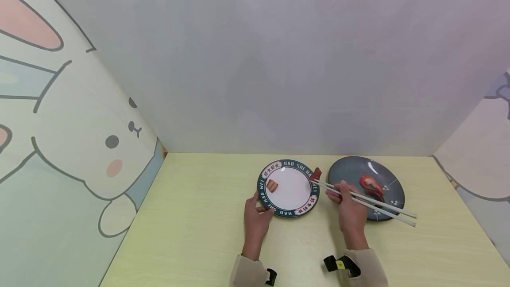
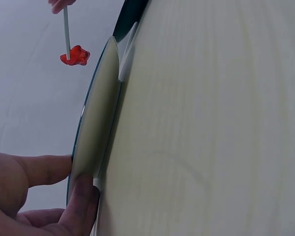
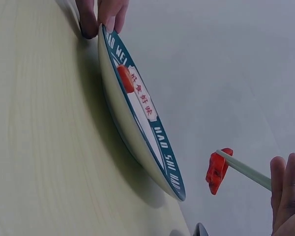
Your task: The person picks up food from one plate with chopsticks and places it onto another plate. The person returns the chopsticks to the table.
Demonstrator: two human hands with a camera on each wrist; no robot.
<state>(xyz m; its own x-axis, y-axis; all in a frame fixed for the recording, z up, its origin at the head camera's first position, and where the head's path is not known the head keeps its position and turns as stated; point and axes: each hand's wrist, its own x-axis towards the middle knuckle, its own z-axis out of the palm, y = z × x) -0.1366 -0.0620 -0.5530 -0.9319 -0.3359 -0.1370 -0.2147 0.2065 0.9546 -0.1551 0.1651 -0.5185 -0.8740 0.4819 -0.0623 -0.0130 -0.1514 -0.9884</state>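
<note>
My left hand (image 1: 256, 218) pinches the near-left rim of a white plate (image 1: 292, 185) with a green lettered border. One small orange-red piece of food (image 1: 272, 185) lies on that plate, towards the left. With my right hand (image 1: 352, 211) I hold a pair of pale chopsticks (image 1: 398, 218). Their tips grip a crumpled red piece of food (image 3: 217, 171), held in the air by the plate's right rim; its kind is unclear. Below and behind the right hand sits a dark grey plate (image 1: 344, 172), bearing a red shrimp (image 1: 370, 184) and a darker red piece partly behind the chopsticks.
Both plates are on a pale wooden table (image 1: 191, 216). A grey wall (image 1: 279, 56) rises at the table's far edge. Side panels with cartoon rabbit drawings (image 1: 79, 145) stand at left and right. Each wrist wears a black strap.
</note>
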